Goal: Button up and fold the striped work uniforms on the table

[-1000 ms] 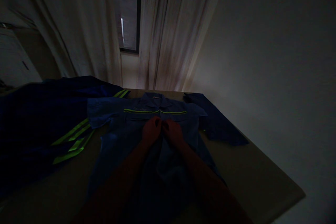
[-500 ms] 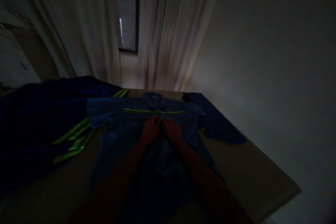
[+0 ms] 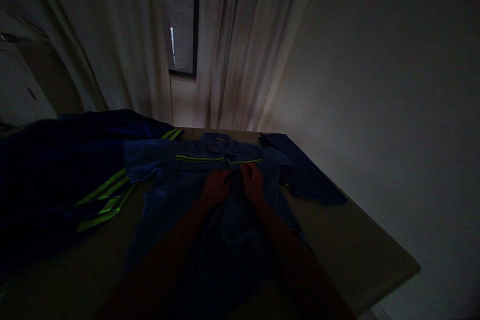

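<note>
A blue short-sleeved work shirt (image 3: pixel 172 185) lies spread front up, its collar at the far end and a thin yellow-green stripe across the chest. My left hand (image 3: pixel 217 184) is closed on the front edge of the shirt, just below the stripe. Beside it on the right, my right hand (image 3: pixel 252 181) has its fingers curled and pinched at the other side of the front opening. A small gap separates the two hands. The dim light hides the fingertips and any button between them.
Dark blue clothing (image 3: pixel 56 160) with yellow-green bands is heaped on the left of the table (image 3: pixel 337 245). Another dark blue garment (image 3: pixel 307 175) lies partly under the shirt's right side. Curtains (image 3: pixel 247 50) and a window (image 3: pixel 180 20) stand behind, and a pale wall (image 3: pixel 393 110) runs along the right.
My right hand has moved slightly right and up, apart from the left hand. The hands were together at the shirt's front before. The left hand has shifted only a little.
</note>
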`<action>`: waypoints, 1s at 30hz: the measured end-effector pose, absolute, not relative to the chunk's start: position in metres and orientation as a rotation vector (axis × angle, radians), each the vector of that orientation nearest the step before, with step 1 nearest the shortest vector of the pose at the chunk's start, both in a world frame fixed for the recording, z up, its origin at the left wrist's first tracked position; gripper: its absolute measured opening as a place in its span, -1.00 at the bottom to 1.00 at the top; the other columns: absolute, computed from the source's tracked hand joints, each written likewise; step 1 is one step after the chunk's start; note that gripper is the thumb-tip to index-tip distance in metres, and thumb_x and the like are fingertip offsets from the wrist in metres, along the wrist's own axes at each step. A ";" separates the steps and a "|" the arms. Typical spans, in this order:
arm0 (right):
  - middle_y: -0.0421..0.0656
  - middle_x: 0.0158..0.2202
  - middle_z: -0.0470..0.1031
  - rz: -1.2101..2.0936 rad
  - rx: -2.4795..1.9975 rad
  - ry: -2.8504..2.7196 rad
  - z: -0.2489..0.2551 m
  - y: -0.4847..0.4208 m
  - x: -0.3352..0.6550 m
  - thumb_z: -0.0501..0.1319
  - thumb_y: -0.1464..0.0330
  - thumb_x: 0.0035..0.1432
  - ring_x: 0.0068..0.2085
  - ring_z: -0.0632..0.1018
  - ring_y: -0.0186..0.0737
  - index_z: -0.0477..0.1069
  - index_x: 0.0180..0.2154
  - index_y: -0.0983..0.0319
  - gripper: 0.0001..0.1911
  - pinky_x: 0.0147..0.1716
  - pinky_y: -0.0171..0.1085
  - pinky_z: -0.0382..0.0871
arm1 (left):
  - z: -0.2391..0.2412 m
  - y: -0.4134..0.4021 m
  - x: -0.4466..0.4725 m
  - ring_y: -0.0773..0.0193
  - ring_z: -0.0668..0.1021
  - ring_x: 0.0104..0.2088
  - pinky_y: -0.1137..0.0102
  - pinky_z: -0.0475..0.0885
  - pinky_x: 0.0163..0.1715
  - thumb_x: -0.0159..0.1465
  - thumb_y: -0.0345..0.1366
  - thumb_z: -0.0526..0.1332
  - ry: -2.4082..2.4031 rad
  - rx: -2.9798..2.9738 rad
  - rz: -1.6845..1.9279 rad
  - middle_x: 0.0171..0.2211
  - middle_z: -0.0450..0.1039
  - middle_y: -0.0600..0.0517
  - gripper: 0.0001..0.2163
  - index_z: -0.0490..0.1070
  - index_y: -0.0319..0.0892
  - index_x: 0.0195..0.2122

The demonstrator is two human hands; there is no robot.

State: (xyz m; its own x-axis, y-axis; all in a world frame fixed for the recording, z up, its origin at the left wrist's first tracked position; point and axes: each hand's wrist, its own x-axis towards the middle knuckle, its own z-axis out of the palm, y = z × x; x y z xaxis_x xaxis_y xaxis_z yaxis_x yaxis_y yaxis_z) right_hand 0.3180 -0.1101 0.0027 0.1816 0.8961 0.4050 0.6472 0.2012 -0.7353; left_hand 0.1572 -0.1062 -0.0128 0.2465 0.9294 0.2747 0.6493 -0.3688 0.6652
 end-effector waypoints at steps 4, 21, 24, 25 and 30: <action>-0.01 -0.20 0.58 0.356 -1.532 -1.438 0.015 -0.131 0.325 -0.03 0.19 0.41 -0.19 0.58 -0.09 0.42 -0.07 0.24 -0.65 -0.16 -0.19 0.43 | -0.010 -0.108 0.155 0.07 0.54 0.05 0.09 0.27 0.22 0.44 -0.34 0.02 1.442 2.188 0.902 -0.02 0.60 -0.08 -0.67 0.51 -0.07 0.09; 0.01 0.18 0.46 -0.033 -1.853 -1.885 -0.011 -0.360 0.505 0.21 0.22 0.17 0.20 0.44 0.12 0.46 0.09 0.13 -0.56 0.21 0.17 0.25 | 0.035 -0.207 0.125 0.19 0.58 -0.06 0.34 0.44 0.04 0.42 -0.27 0.02 1.239 2.300 1.086 -0.09 0.55 -0.02 -0.78 0.43 -0.08 -0.04; 0.06 0.12 0.49 -0.123 -1.922 -1.636 -0.015 -0.361 0.527 0.19 0.17 0.11 0.12 0.50 0.15 0.44 0.05 0.16 -0.54 0.11 0.15 0.36 | 0.037 -0.280 0.096 0.22 0.61 -0.24 0.37 0.50 -0.13 0.37 -0.15 0.14 1.103 2.419 0.629 -0.21 0.59 0.09 -0.84 0.48 -0.02 -0.16; 0.06 0.08 0.52 -0.075 -1.925 -1.586 -0.014 -0.360 0.530 0.19 0.14 0.10 0.08 0.54 0.14 0.41 0.08 0.16 -0.49 0.06 0.12 0.41 | 0.032 -0.303 0.085 0.16 0.62 -0.13 0.33 0.50 -0.08 0.30 -0.11 0.23 1.075 2.479 0.520 -0.08 0.59 0.08 -0.79 0.49 0.04 -0.07; -0.11 -0.25 0.62 0.318 -1.887 -1.555 0.008 -0.358 0.517 0.19 0.08 0.11 -0.28 0.64 0.00 0.31 0.17 0.15 -0.38 -0.24 -0.08 0.54 | -0.007 -0.372 0.036 -0.05 0.57 0.09 0.08 0.45 0.13 0.25 -0.25 0.23 1.450 2.612 0.488 0.09 0.57 0.09 -0.67 0.53 0.23 0.02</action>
State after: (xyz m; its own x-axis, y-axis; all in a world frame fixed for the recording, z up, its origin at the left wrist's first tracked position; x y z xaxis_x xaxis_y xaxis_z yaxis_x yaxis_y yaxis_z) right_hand 0.5168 -0.3577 0.0081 0.2627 0.9398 0.2187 0.7783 -0.0724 -0.6238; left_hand 0.0362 -0.3725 -0.0074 0.4905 0.8425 0.2226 0.8057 -0.5358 0.2525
